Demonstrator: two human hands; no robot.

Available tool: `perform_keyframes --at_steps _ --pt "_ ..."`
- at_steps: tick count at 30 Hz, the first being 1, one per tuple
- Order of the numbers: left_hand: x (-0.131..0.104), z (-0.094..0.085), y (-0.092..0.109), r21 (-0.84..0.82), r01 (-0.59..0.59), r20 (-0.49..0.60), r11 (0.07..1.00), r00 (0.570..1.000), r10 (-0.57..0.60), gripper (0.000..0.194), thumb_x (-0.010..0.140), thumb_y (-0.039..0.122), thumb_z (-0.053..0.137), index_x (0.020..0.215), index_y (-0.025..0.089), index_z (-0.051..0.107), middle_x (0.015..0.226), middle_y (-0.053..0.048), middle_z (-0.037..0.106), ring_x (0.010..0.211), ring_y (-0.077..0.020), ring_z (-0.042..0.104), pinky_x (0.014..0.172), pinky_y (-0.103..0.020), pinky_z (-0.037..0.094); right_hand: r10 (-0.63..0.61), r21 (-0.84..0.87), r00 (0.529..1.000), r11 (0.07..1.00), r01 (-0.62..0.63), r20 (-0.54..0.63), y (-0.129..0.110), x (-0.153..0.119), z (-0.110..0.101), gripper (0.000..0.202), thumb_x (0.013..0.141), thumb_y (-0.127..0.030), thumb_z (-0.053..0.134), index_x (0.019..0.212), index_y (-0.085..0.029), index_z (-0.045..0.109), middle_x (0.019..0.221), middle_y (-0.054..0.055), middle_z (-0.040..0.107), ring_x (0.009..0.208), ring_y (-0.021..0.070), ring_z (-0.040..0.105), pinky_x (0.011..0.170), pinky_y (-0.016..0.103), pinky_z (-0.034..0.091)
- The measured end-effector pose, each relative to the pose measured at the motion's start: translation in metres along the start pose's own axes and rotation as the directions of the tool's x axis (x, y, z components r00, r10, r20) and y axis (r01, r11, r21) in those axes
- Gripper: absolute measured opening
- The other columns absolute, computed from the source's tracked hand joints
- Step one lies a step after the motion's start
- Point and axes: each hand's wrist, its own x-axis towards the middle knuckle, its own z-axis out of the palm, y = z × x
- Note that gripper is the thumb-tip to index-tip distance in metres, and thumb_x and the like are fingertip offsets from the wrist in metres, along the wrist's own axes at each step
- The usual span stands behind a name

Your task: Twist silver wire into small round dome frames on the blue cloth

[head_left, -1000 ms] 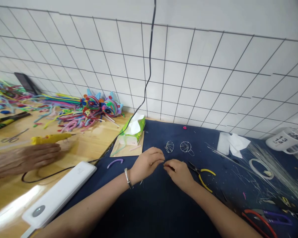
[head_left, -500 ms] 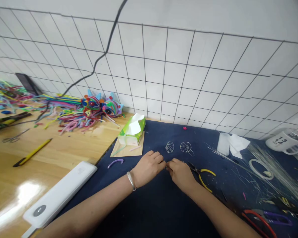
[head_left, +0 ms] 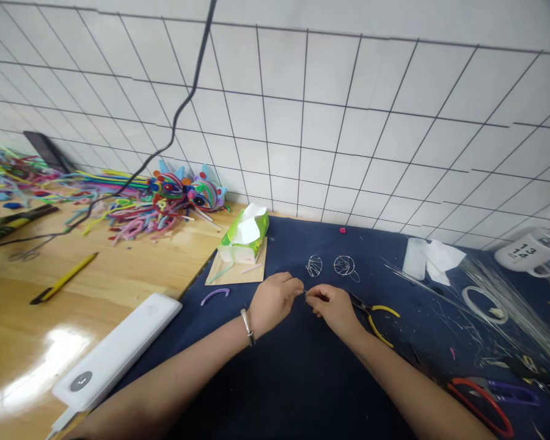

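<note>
My left hand (head_left: 275, 304), with a silver bangle at the wrist, is closed in a pinch over the dark blue cloth (head_left: 275, 373). Facing it, the thumb and fingers of my right hand (head_left: 333, 310) are pinched together too. Between the fingertips shows a tiny, thin bit of what looks like wire (head_left: 305, 293); most of it is hidden. Just beyond the hands lie two small round wire shapes, one on the left (head_left: 315, 266) and one with a loop on the right (head_left: 344, 265). Pliers with yellow handles (head_left: 381, 324) rest beside my right hand.
A green tissue pack (head_left: 229, 253) sits on a small wooden board (head_left: 213, 272). A white power bank (head_left: 119, 348) lies at left, near a yellow cutter (head_left: 71, 275). On the right are loose wires (head_left: 517, 311), red-handled scissors (head_left: 481, 397) and a white mug (head_left: 517, 255).
My fingertips have moved slightly apart, and a small gap now shows between the hands. The view has shifted a little; the things on the table have not moved.
</note>
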Motion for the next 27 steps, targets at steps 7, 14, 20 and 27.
perform_keyframes --at_steps 7,14,20,27 --pt "0.001 0.018 -0.008 -0.721 0.33 0.2 0.609 0.941 -0.273 0.014 0.075 0.027 0.056 0.077 0.014 0.058 0.067 0.0 0.055 0.059 -0.009 0.047 0.057 -0.021 0.038 0.099 0.334 0.995 0.938 -0.098 0.014 -0.004 0.0 -0.001 0.019 0.07 -0.032 0.06 0.079 -0.015 0.062 0.062 -0.001 0.057 0.053 0.0102 0.052 0.05 0.023 0.045" --pt "0.003 0.01 -0.012 -0.799 0.471 0.392 0.375 0.879 -0.271 0.02 0.068 0.03 0.064 0.077 0.012 0.059 0.064 0.001 0.054 0.054 -0.0067 0.046 0.051 -0.019 0.033 0.178 0.497 0.964 0.83 -0.254 0.196 -0.007 0.002 -0.009 0.023 0.064 -0.031 0.067 0.08 -0.016 0.061 0.062 -0.002 0.056 0.052 0.0083 0.051 0.051 0.023 0.044" --pt "0.005 0.0 -0.01 -0.738 0.421 0.369 0.527 0.906 -0.207 0.012 0.068 0.023 0.061 0.073 0.012 0.061 0.062 0.001 0.055 0.056 -0.0074 0.046 0.054 -0.02 0.035 0.173 0.501 0.96 0.825 -0.262 0.218 -0.004 0.002 -0.007 0.02 0.064 -0.028 0.068 0.077 -0.016 0.06 0.062 -0.002 0.056 0.049 0.0068 0.049 0.047 0.021 0.039" --pt "-0.001 0.019 -0.003 -0.831 0.457 0.361 0.316 0.877 -0.318 0.015 0.069 0.026 0.062 0.073 0.012 0.056 0.063 0.002 0.054 0.051 -0.0047 0.042 0.049 -0.018 0.029 0.161 0.59 0.971 0.772 -0.237 0.18 -0.003 0.0 -0.003 0.018 0.068 -0.029 0.066 0.076 -0.015 0.058 0.063 -0.002 0.055 0.048 0.0059 0.047 0.048 0.021 0.038"
